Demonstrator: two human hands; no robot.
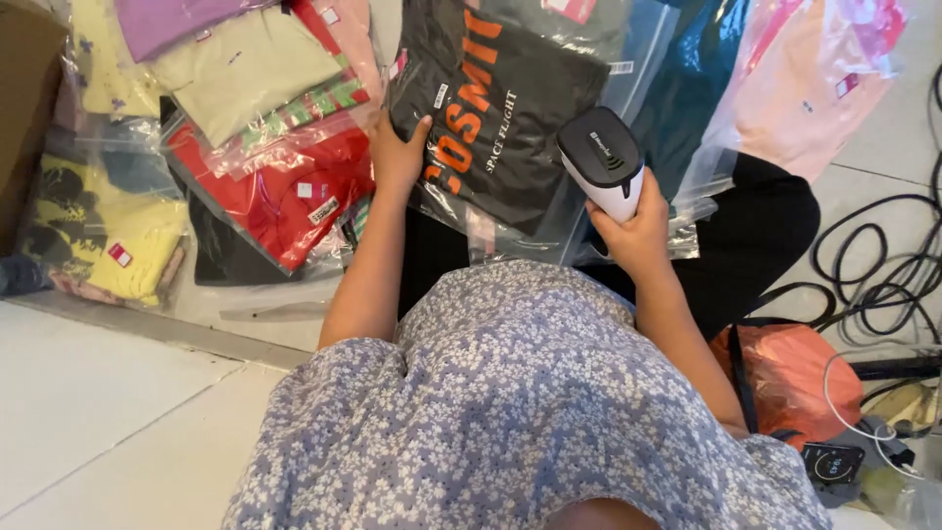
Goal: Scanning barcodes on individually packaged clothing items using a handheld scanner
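Observation:
My left hand (395,157) grips the lower left edge of a clear bag holding a folded black garment with orange lettering (496,108). It rests tilted over my lap. My right hand (638,231) holds a white and black handheld scanner (603,162), its head pointing up over the bag's right side. Both forearms reach out from a blue floral dress (520,412).
Bagged garments lie around: red (285,201), yellow (108,240), cream (240,64), teal (692,83) and pink (810,83). Black cables (888,265) coil at the right. An orange bag (785,378) and a small dark device (832,461) sit at the lower right.

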